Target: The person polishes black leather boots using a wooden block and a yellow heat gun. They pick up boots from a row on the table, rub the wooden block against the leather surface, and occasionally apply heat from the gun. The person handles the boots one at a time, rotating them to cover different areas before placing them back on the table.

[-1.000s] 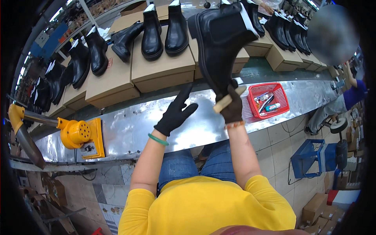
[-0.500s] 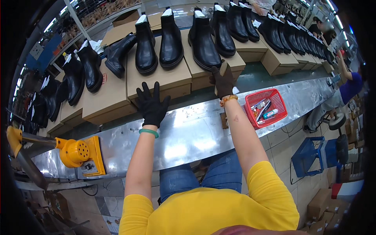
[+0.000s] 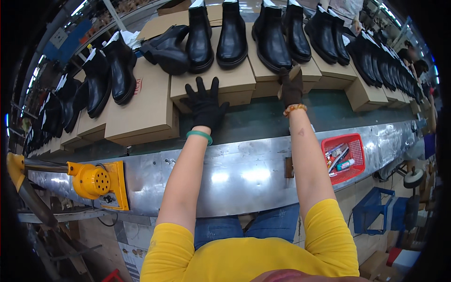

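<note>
The left hand [image 3: 204, 105], fingers spread, lies flat on a cardboard box [image 3: 221, 84]. The right hand [image 3: 291, 88] grips another box's [image 3: 277, 80] corner; black boots [image 3: 275, 35] there stand toes toward the person. A red basket [image 3: 345, 157] holds small tools.

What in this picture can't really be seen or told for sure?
- Head view: inside the cardboard boxes; they are closed.
- Right hand: its fingertips are hidden by the box edge, so its grip is unclear.
- Small items in the red basket: too small to identify.
- Far boots: bent and crowded at the rim.
</note>
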A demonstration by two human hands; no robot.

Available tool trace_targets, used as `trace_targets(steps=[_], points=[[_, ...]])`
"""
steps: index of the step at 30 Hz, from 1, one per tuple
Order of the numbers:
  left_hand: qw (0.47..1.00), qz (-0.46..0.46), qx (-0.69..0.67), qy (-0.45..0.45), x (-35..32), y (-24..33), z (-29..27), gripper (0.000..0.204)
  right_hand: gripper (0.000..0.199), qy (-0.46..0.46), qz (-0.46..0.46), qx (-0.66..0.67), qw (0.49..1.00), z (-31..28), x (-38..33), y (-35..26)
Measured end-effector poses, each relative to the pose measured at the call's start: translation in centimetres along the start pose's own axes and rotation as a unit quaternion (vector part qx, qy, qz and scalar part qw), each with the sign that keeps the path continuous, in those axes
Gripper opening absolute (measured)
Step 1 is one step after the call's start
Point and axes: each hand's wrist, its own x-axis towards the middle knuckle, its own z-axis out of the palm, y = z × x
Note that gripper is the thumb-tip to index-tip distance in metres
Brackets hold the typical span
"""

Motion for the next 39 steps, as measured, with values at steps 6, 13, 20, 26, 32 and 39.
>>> trace_targets(steps=[6,13,20,26,32,39], points=[[0.996,-0.008,-0.005,-0.085,2.2,0.6,-1.2,0.093,0.071,0.016,-0.007,-0.085,0.996,0.6,3.0,0.8],[0.997,0.017,-0.028,-0.075,2.4,0.1,-1.1,0.099,0.052,-0.042,0.102,0.013,0.994,-0.1,0.7,-1.8],[0.884,-0.116,-0.323,0.318,4.5,0.6,-3.4,0.104,0.027,-0.282,0.319,0.105,0.899,0.0,-16.3,-4.6],[0.946,-0.157,-0.143,0.246,8.9,0.9,-6.0,0.097,0.040,-0.247,0.313,0.092,0.913,0.5,-22.4,-3.9],[0.934,-0.195,-0.228,0.192,11.4,-2.7,-6.3,0.086,0.035,-0.185,0.277,0.082,0.939,0.7,-22.6,-3.9],[0.848,-0.324,-0.365,0.209,9.5,-9.0,-8.3,0.090,0.036,-0.192,0.286,0.102,0.933,0.6,-22.5,-3.9]])
